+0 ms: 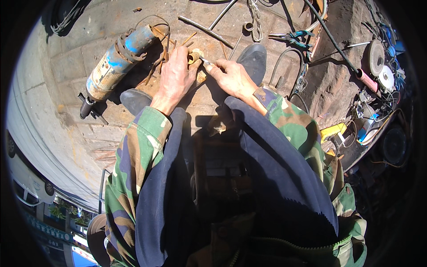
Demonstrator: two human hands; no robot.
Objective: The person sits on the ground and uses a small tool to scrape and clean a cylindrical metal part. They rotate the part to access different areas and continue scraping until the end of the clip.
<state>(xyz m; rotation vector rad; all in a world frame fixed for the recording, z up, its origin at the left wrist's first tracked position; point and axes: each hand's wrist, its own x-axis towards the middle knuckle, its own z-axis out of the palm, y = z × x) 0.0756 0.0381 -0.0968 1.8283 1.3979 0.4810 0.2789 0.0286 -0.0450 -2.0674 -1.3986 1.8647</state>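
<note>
My left hand [175, 78] grips a small yellowish ring-shaped part [192, 57], its round opening turned upward. A slim metal tool [205, 61] sits between the thumb and fingers of my right hand [235, 78]. Its tip meets or nearly meets the part's edge; which of the two I cannot tell. Both hands are above the paved ground between my dark shoes [255, 61]. Left of them lies a rusty blue-and-cream metal cylinder [113, 65], with a dark shaft fitting [87, 107] at its near end.
Thin rusty rods [153, 71] lie near my left hand. Ahead are a T-shaped metal bar [211, 30], a chain [255, 20] and teal-handled pliers [295, 37]. On the right, a cable with a pink handle [367, 81], abrasive discs [376, 57] and a yellow tool [333, 132] lie close together.
</note>
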